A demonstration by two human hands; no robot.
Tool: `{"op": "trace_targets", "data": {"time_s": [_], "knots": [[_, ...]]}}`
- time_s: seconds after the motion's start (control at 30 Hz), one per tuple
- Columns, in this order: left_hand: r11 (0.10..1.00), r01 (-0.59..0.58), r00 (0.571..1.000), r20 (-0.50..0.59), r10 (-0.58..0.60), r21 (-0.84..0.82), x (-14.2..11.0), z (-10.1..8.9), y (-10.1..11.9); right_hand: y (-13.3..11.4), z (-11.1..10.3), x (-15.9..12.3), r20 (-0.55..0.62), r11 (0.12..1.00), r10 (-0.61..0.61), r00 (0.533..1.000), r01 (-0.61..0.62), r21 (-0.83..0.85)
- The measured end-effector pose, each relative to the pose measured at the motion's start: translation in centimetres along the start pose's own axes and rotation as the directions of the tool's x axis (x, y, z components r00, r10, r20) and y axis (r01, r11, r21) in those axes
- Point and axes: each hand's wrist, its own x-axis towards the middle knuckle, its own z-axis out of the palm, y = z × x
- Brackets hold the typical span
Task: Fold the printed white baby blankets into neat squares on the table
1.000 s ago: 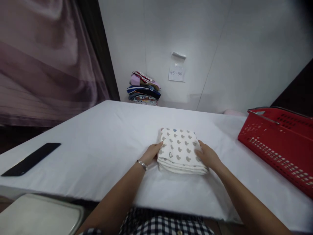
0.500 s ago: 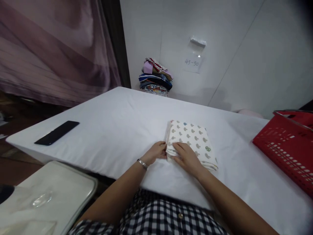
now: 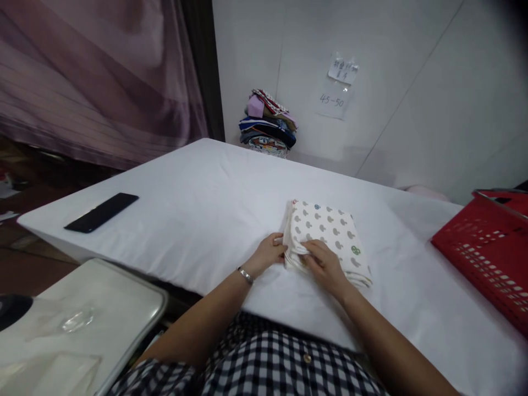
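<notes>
A white cloth [image 3: 330, 228] with grey mouse-head shapes and a few coloured ones lies folded into a thick rectangle in front of me. At its left edge is my left hand [image 3: 269, 251], fingers curled against the folded layers, a metal bracelet on the wrist. My right hand [image 3: 325, 267] pinches the near edge of the top layer between thumb and fingers, and that edge is slightly lifted and bunched. The fingertips of both hands are partly hidden by the cloth.
The cloth rests on a white-covered table [image 3: 198, 203]. A black phone-like slab [image 3: 103, 213] lies at the left, a red basket [image 3: 487, 247] stands at the right. Behind the table is a clothes stack [image 3: 268, 124]. A pale stool-like surface [image 3: 111, 302] is at the lower left.
My right hand has gone from lying on the cloth to pinching its near edge, which is now raised a little. My left hand stays at the left edge. The view has shifted slightly.
</notes>
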Motion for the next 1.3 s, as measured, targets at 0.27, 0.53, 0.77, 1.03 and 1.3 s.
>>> {"op": "trace_targets", "data": {"time_s": [0.27,0.53,0.77,1.03,1.3], "knots": [[0.711,-0.236,0.893,-0.141,0.428,0.662,-1.2,0.6,0.0,1.0,0.1,-0.1,-0.13,0.902,0.284,0.95,-0.218,0.373],[0.53,-0.167,0.928,-0.048,0.368,0.831,-1.5,2.1,0.8,1.6,0.9,-0.5,-0.16,0.819,0.388,0.908,-0.261,0.51],[0.615,-0.167,0.917,-0.108,0.384,0.771,-0.7,1.2,-0.5,1.2,1.0,-0.8,-0.147,0.607,0.592,0.793,-0.319,0.728],[0.554,-0.135,0.931,-0.085,0.354,0.821,1.1,2.1,1.5,2.0,1.3,-1.0,-0.205,0.716,0.533,0.821,-0.308,0.627],[0.545,-0.061,0.932,-0.147,0.331,0.836,4.8,2.4,2.0,1.4,0.4,-1.1,-0.155,0.949,0.126,0.98,-0.074,0.305]]}}
